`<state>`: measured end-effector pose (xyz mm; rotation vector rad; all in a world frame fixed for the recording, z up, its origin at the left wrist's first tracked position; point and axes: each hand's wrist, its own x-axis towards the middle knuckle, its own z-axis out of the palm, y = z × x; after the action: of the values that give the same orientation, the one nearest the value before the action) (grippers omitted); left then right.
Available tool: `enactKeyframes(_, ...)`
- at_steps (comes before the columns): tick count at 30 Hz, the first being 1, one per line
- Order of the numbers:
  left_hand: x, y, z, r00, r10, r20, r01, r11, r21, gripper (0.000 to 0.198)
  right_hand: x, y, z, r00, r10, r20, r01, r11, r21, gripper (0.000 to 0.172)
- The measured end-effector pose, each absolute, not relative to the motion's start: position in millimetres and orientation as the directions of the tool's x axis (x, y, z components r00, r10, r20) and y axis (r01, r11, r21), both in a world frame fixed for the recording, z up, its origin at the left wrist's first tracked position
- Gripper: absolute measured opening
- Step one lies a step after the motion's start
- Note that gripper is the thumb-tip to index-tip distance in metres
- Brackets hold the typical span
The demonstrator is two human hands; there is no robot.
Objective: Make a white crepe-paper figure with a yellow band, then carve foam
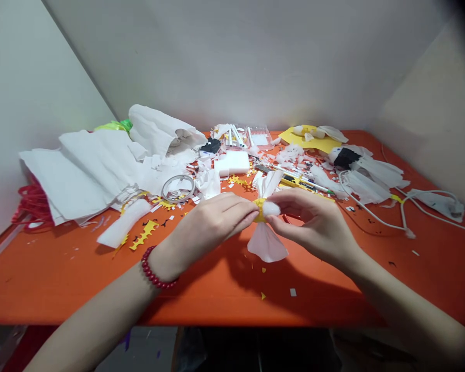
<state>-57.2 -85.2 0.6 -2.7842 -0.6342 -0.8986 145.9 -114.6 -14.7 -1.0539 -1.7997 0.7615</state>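
Observation:
A small handmade figure is held up over the near middle of the orange table. It has a yellow band round its middle, a white fluffy ball on its right end, and white sheer wings spreading up and down. My left hand, with a red bead bracelet at the wrist, is closed on the figure's left side at the yellow band. From the right, the thumb and fingers of my right hand pinch it around the fluffy ball. Part of the body is hidden behind my fingers.
White cloth sheets and red cord lie at left, near a tape roll. Paper scraps, a white block and pens fill the middle back. A black-banded winged figure, yellow sheet and white cable are at right.

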Motion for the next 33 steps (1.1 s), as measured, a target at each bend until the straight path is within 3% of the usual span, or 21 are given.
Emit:
enactKeyframes(10,-56.5,-90.0,4.1,0.786,0.384,0.485,0.481,-0.872,-0.09,0.015,145.0,-113.8,-17.2,-0.241,0.899,0.364,0.369,0.432,-0.823,0.02)
enactKeyframes(18,-50.4,-88.9,-0.1,0.762,0.36,0.539,0.496,-0.859,-0.128,0.013,144.7,-114.3,-19.9,-0.204,0.902,0.381,0.4,0.432,-0.808,0.02)
enactKeyframes(33,-55.6,-81.1,-2.8,0.707,0.407,0.578,0.44,-0.893,0.091,0.01,146.3,-113.5,-17.2,-0.198,0.908,0.369,0.336,0.417,-0.845,0.022)
